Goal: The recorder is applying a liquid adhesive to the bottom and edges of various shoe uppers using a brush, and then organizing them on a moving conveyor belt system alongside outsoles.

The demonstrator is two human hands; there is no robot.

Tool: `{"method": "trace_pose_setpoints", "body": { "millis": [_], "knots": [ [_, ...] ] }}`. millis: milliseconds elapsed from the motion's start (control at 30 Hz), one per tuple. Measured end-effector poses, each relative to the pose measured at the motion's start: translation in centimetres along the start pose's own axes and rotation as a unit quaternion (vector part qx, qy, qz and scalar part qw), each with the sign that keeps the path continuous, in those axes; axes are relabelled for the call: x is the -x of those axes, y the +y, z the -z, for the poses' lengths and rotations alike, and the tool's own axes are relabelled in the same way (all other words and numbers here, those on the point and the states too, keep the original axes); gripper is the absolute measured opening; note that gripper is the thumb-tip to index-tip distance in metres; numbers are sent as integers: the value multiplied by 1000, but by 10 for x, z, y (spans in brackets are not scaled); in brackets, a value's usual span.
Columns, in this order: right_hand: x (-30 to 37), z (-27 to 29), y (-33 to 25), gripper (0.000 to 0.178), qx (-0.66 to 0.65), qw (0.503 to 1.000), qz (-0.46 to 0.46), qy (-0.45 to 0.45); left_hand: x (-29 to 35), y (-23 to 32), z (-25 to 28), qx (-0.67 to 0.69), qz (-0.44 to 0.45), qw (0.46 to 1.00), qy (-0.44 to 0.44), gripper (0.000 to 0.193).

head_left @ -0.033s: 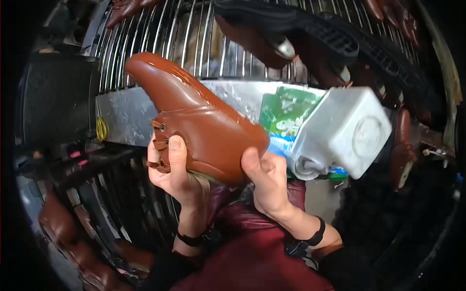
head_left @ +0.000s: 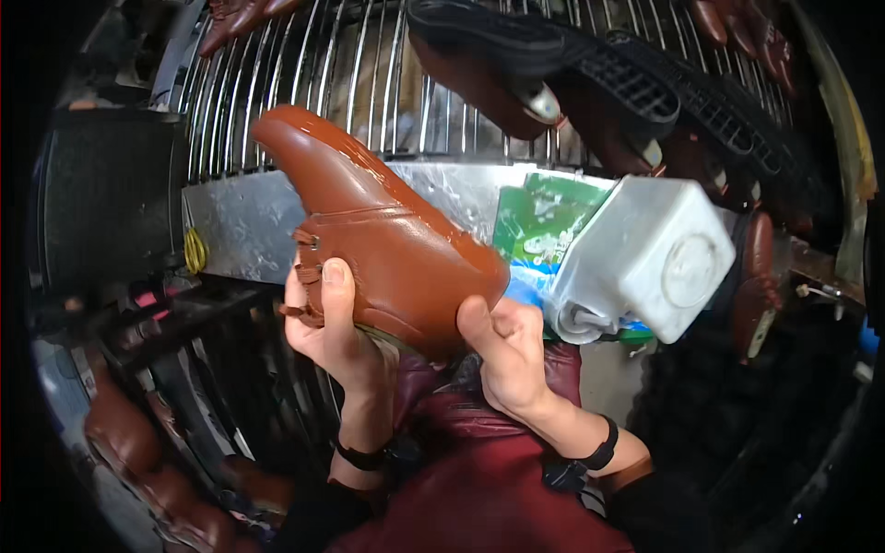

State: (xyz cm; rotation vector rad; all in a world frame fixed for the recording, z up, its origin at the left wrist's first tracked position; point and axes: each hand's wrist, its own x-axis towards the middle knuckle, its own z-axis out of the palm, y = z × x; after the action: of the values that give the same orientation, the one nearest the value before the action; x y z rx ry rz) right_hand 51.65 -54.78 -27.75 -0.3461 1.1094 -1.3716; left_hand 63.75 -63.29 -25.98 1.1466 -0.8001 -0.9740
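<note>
A brown leather shoe upper (head_left: 387, 249) with a glossy surface is held up between my two hands. Its narrow end points away and to the left, and its laces (head_left: 307, 263) hang beside my left fingers. My left hand (head_left: 334, 327) grips the laced side, thumb resting on the leather. Round the near right end, my right hand (head_left: 509, 355) presses its thumb against the edge, with its other fingers partly behind. The underside of the shoe upper faces away from view. Just right of it stands a tilted whitish plastic container (head_left: 645, 258) beside a green-and-blue printed packet (head_left: 544, 221).
Beyond the metal ledge (head_left: 249, 221) runs a rack of metal bars (head_left: 359, 83). Several shoes with black soles (head_left: 553, 55) lie on it at the upper right. More brown shoes (head_left: 120, 429) sit at the lower left. A yellow loop (head_left: 194, 249) hangs from the ledge.
The shoe upper's far end has dipped slightly nearer and to the right. Both hands keep the same hold. The background has shifted a little.
</note>
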Motion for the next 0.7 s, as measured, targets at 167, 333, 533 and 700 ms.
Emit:
{"method": "trace_pose_setpoints", "body": {
  "millis": [167, 333, 533, 700],
  "knots": [
    [-12, -69, -81, 45, -52, 985, -148, 64, -52, 46, -12, -48, 168, 984, -15, 23],
    [-49, -91, -99, 60, 16, 962, -242, 128, -80, 65, -37, -86, 146, 985, 27, 38],
    [-38, -112, -98, 28, -75, 963, -205, 158, -177, 11, -59, -89, 147, 985, 4, 29],
    [30, -66, -147, 13, 130, 960, -175, 176, -260, -43, -109, -576, 28, 811, -100, 54]
  ]
}}
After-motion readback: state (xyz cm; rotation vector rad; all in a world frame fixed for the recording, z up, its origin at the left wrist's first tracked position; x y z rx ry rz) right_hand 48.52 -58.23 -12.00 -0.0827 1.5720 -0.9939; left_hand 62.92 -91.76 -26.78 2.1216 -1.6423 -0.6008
